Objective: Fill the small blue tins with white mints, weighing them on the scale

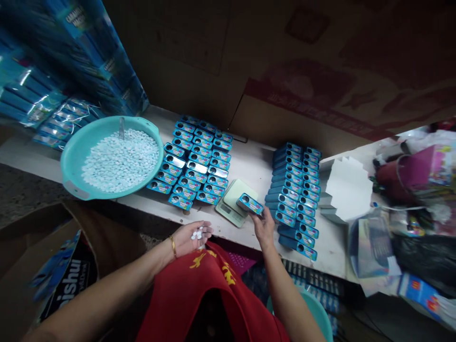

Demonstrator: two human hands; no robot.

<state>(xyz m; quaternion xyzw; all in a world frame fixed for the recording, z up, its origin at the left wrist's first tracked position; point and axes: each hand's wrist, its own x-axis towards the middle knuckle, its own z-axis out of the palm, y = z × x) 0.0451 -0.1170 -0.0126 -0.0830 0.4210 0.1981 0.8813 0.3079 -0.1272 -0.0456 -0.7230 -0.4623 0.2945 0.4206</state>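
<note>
White candies (196, 234) | left hand (185, 239): palm up, fingers loosely spread beneath them | right hand (264, 227): pinching blue candy box (250, 204) over digital scale (235, 193) | turquoise basin (72, 159), candy-filled, leftward

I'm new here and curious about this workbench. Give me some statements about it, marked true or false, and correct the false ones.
1. Small white pieces lie on the open left hand. True.
2. The right hand holds nothing. False: the right hand holds a blue box at the scale.
3. A heap of white pieces sits in the turquoise basin. True.
4. In the picture, the basin is right of the scale. False: it is to the left.
5. A gold-coloured bangle is on the left wrist. True.
6. The person's garment is plain green. False: it is red with yellow markings.
</note>
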